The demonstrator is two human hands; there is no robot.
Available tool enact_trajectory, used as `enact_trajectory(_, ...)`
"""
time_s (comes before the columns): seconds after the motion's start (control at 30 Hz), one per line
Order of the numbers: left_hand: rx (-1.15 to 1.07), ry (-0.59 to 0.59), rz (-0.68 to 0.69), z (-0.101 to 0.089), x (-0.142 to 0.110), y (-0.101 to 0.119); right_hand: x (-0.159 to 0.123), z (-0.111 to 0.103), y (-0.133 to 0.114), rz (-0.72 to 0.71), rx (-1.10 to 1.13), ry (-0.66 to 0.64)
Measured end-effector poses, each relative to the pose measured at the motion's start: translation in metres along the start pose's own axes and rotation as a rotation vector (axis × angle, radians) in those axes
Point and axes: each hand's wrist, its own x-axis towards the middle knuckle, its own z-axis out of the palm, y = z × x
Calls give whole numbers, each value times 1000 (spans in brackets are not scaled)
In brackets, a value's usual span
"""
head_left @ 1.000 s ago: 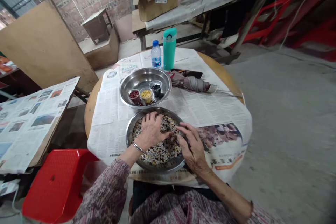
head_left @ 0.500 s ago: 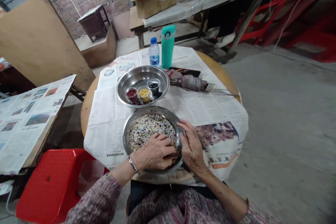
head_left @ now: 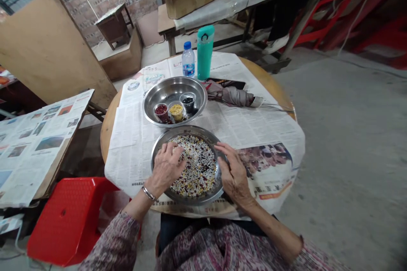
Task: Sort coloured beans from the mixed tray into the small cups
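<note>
In front of me a steel basin [head_left: 208,200] holds a spread of mixed white, dark red, black and yellow grains and beans [head_left: 199,163]. My left hand [head_left: 167,164], with a bracelet at its wrist, is over the left part of the mix. Its thumb and fingers are apart, the fingertips at the grains. On the right side, my right hand [head_left: 234,174] grips the basin's rim. Just behind stands a second steel basin [head_left: 173,86]. Inside it are plastic cups of red beans [head_left: 161,111], yellow beans [head_left: 176,111] and black beans [head_left: 188,102].
Newspaper [head_left: 127,152] covers the round table. A water bottle [head_left: 188,61], a teal flask [head_left: 205,53], a folded umbrella [head_left: 233,95] and a phone [head_left: 233,84] lie or stand toward its back. A red stool [head_left: 68,220] is at the left, beside a newspaper-covered table [head_left: 41,139].
My left hand has moved from the basin's near right part to its left side, and its fingers have spread. The grains are spread more to the near right. My right hand stays at the rim.
</note>
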Motion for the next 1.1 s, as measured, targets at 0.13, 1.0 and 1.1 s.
enact_trajectory(0.13,-52,-137,83,5,22,18,0,0,0,0,6,4)
enact_trajectory(1.0,-76,-438,157,-11,-16,28,1,-1,-2,-4,31,-23)
enact_trajectory(1.1,-74,-442,109,-11,-9,30,1,-1,-1,-12,29,-21)
